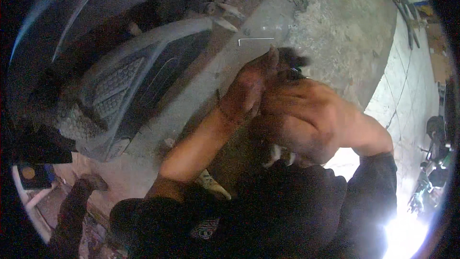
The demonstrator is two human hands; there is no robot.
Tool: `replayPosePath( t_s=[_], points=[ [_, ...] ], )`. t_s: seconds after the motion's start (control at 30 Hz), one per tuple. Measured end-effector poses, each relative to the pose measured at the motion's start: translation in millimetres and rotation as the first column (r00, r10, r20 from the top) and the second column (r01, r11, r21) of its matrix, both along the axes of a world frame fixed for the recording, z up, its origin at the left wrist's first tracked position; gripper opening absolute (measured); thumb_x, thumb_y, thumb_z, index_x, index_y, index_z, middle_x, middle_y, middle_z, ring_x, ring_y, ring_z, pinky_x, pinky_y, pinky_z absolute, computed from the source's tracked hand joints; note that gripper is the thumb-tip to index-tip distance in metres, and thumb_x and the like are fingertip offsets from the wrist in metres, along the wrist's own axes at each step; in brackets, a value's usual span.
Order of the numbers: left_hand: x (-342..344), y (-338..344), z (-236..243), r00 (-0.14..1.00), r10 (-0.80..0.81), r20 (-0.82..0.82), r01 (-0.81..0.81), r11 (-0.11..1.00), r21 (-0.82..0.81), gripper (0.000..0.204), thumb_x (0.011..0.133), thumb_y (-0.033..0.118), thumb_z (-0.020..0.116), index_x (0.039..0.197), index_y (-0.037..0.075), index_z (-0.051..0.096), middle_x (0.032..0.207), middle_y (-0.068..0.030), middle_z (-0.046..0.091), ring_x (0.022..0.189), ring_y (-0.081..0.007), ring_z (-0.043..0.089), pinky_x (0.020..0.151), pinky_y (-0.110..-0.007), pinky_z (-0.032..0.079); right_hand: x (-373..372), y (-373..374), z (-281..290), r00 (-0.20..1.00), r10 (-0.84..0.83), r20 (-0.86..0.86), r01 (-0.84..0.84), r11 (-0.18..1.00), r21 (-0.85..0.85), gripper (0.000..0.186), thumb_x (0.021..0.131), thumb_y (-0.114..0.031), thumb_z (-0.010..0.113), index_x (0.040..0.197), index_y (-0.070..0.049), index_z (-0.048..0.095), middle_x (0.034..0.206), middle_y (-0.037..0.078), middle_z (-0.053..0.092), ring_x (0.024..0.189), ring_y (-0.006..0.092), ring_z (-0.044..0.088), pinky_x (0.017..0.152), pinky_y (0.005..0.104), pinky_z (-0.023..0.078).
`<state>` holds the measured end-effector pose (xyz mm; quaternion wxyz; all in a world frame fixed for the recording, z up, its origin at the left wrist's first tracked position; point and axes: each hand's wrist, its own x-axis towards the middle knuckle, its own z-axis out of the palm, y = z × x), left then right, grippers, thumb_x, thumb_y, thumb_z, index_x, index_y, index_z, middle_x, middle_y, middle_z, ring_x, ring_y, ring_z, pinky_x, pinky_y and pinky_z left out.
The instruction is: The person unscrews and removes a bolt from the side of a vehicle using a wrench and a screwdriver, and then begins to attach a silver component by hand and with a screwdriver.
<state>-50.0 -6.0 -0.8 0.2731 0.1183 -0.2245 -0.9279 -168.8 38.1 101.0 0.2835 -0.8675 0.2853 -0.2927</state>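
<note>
My two hands are close together in the middle of the view, in front of my body. A black part (pixel 293 59) with a shiny metal bit shows at their far side; blur and my fingers hide its shape. My left hand (pixel 249 86) is closed against it, thumb pointing up. My right hand (pixel 306 110) is curled, back facing up, its fingers reaching toward the left hand. Beyond the hands a thin L-shaped hex key (pixel 256 39) lies on a grey surface.
A scooter-like vehicle's grey footboard (pixel 129 74) with a textured tread fills the left side. Worn concrete (pixel 335 29) lies ahead, with pale floor tiles (pixel 405 76) at the right. Another person's dark-clad leg (pixel 72 211) shows at lower left. Bright light glares at lower right.
</note>
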Motion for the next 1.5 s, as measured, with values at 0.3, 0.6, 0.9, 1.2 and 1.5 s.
replayPosePath(
  t_s=[0.3, 0.6, 0.9, 1.2, 1.5],
  points=[
    [-15.9, -0.7, -59.9, 0.886, 0.342, 0.312, 0.064, 0.577, -0.814, 0.032, 0.094, 0.034, 0.054, 0.101, 0.004, 0.062, 0.097, -0.0091, 0.065, 0.087, -0.0192, 0.063, 0.078, -0.034, 0.049, -26.4, 24.2, -39.1, 0.530, -0.799, 0.284, 0.739, 0.600, 0.307, 0.021, 0.089, -0.022, 0.057, 0.097, -0.003, 0.060, 0.081, 0.010, 0.062, 0.067, 0.0232, 0.060, 0.061, 0.0348, 0.049],
    [3.8, -20.3, -191.3, 0.430, 0.709, 0.559, 0.392, 0.411, -0.823, 0.031, 0.085, 0.034, 0.062, 0.092, 0.003, 0.064, 0.087, -0.0187, 0.063, 0.081, -0.0373, 0.061, 0.073, -0.043, 0.048, -184.6, 80.9, -266.0, -0.108, -0.843, -0.527, 0.993, -0.116, -0.017, 0.046, 0.085, -0.038, 0.062, 0.109, 0.001, 0.058, 0.102, 0.024, 0.063, 0.094, 0.0376, 0.061, 0.083, 0.0425, 0.047],
    [-13.9, -83.6, -216.6, 0.095, 0.877, 0.470, 0.457, 0.381, -0.804, 0.041, 0.087, 0.032, 0.057, 0.111, -0.001, 0.056, 0.107, -0.0276, 0.057, 0.096, -0.0458, 0.056, 0.085, -0.050, 0.046, -115.8, 58.6, -285.5, 0.011, -0.857, -0.516, 0.941, 0.184, -0.285, 0.033, 0.080, -0.023, 0.063, 0.110, -0.008, 0.061, 0.107, 0.021, 0.056, 0.091, 0.0426, 0.052, 0.079, 0.0483, 0.046],
    [-41.5, -153.4, -242.6, 0.019, 0.528, 0.849, 0.813, 0.487, -0.320, 0.047, 0.086, 0.027, 0.058, 0.122, -0.002, 0.049, 0.121, -0.0289, 0.052, 0.111, -0.0437, 0.052, 0.095, -0.047, 0.041, -83.6, -108.2, -314.6, 0.240, -0.867, -0.437, 0.970, 0.197, 0.143, 0.041, 0.080, -0.027, 0.065, 0.114, -0.006, 0.055, 0.101, 0.024, 0.061, 0.089, 0.0429, 0.061, 0.075, 0.0499, 0.050],
    [-0.9, -92.4, -204.4, 0.035, 0.916, 0.399, 0.564, 0.312, -0.765, 0.033, 0.085, 0.022, 0.063, 0.111, 0.001, 0.060, 0.115, -0.0231, 0.059, 0.098, -0.0394, 0.060, 0.088, -0.045, 0.047, -109.8, -19.3, -263.5, 0.276, -0.894, -0.354, 0.946, 0.188, 0.263, 0.037, 0.085, -0.019, 0.060, 0.116, 0.001, 0.052, 0.099, 0.025, 0.064, 0.088, 0.0398, 0.061, 0.073, 0.0420, 0.048]
  ],
)
